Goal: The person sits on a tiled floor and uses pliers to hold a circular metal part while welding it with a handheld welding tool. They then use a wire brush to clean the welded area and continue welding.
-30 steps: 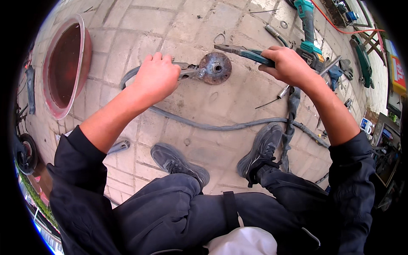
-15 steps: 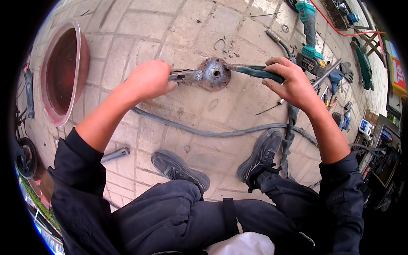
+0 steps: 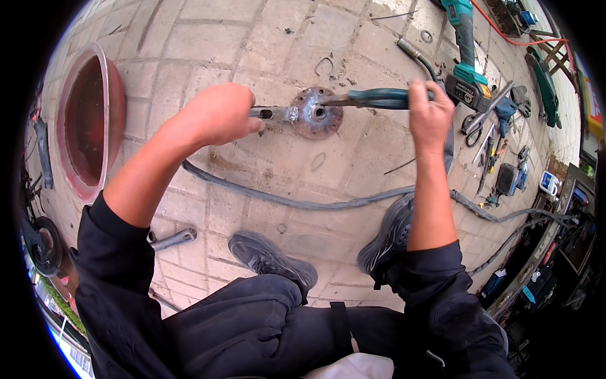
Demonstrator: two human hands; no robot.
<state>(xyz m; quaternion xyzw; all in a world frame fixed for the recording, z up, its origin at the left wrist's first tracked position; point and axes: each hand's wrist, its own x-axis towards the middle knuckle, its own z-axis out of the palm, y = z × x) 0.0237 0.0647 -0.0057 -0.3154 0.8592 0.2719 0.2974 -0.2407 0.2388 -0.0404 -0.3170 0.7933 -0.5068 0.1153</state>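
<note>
My left hand (image 3: 221, 115) is closed around a metal bar (image 3: 273, 114) with a slot in it. The bar's far end is welded to a round, rusty metal flange (image 3: 328, 128) with a hole at its centre. In my right hand (image 3: 432, 119) are pliers (image 3: 379, 96) with dark green handles, lying almost level. Their jaws reach over the flange's upper part, just above the centre hole. Whether the jaws touch the metal I cannot tell. My right fingers are slightly blurred, wrapped round the handle ends.
A reddish round basin (image 3: 112, 120) stands at the left. A grey cable (image 3: 284, 201) crosses the paving in front of my shoes (image 3: 271, 258). To the right lie a teal angle grinder (image 3: 466, 47), scissors (image 3: 472, 129) and several hand tools. A metal wrench-like piece (image 3: 177, 239) lies near my left knee.
My right hand has turned upright and its forearm has swung inward. The pliers' handles have come together, and their jaws have moved left from the flange's edge over it.
</note>
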